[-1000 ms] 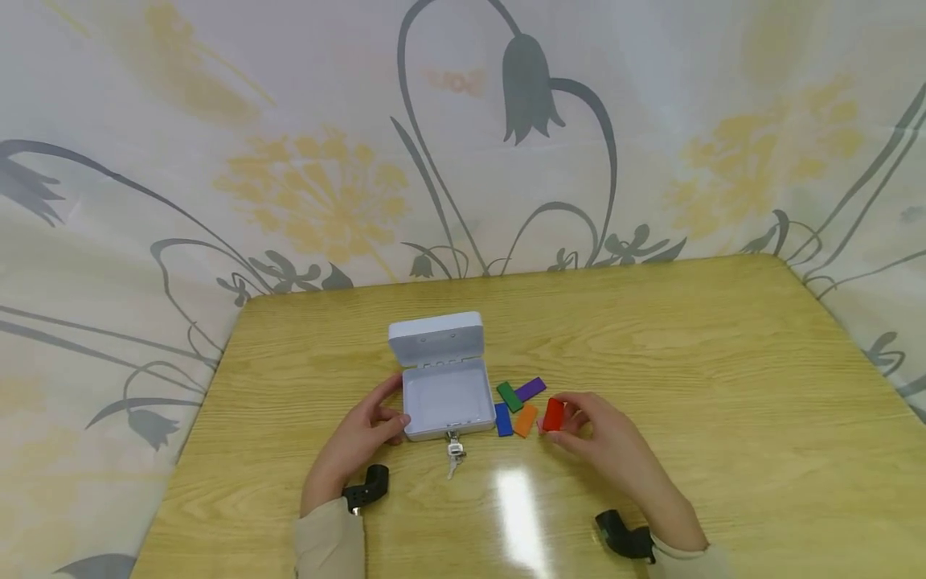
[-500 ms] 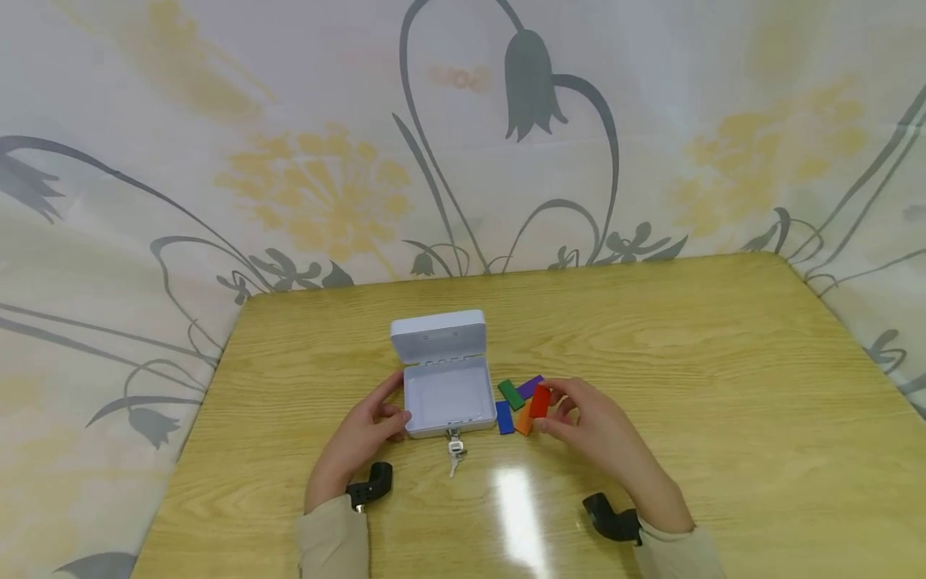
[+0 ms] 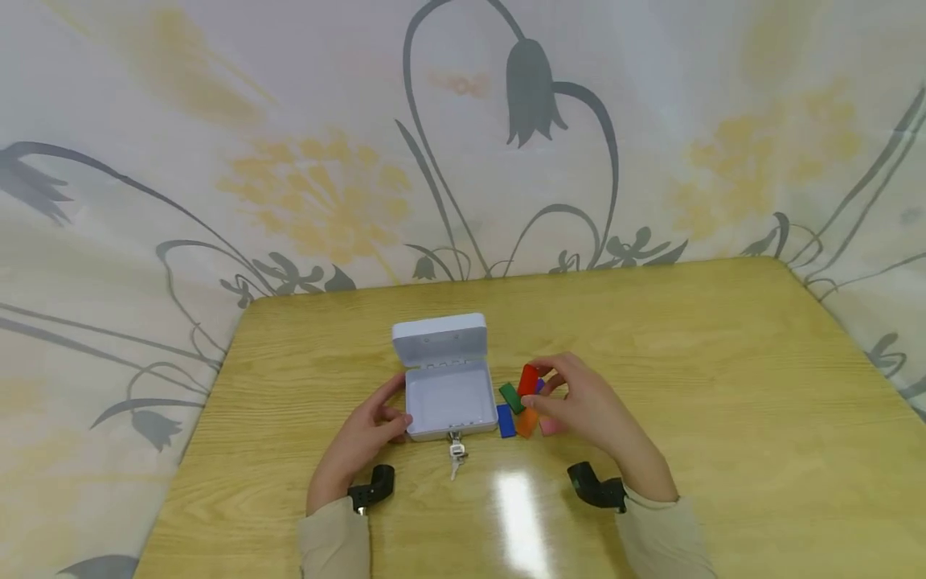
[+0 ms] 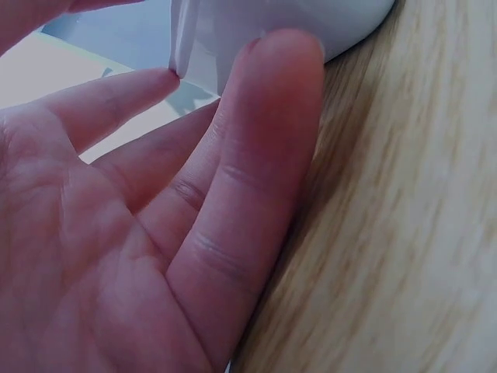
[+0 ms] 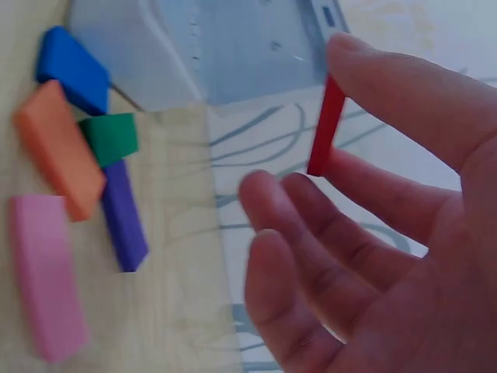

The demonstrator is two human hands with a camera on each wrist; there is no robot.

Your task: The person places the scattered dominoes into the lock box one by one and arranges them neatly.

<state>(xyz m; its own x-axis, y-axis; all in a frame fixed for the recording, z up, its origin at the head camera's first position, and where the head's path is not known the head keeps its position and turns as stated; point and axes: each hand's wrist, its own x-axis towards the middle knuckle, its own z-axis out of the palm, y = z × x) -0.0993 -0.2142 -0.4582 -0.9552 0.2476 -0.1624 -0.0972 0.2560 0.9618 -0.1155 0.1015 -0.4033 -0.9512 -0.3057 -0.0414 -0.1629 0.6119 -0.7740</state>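
Observation:
A white metal cash box (image 3: 448, 396) stands on the table with its lid (image 3: 440, 339) raised. My left hand (image 3: 362, 434) rests against the box's left side, thumb at the front corner, fingers relaxed; the left wrist view shows fingertips right at the white wall (image 4: 221, 31). To the right of the box, my right hand (image 3: 593, 410) pinches a flat red block (image 3: 529, 379) between thumb and index finger, above the other blocks. In the right wrist view this red block (image 5: 328, 128) is seen edge-on, with the other fingers loosely curled below it.
Beside the box lie a blue block (image 3: 506, 421), a green block (image 3: 508, 393), an orange block (image 3: 527, 423), a pink block (image 3: 551, 426) and a purple block (image 5: 124, 217), partly covered in the head view. Keys (image 3: 456, 460) hang from the box's front lock. A patterned cloth (image 3: 463, 161) backs the table.
My right hand has carried the red block left and away from me, from beside the orange block to over the green and purple ones. The pink block has come into view. My left hand stays put.

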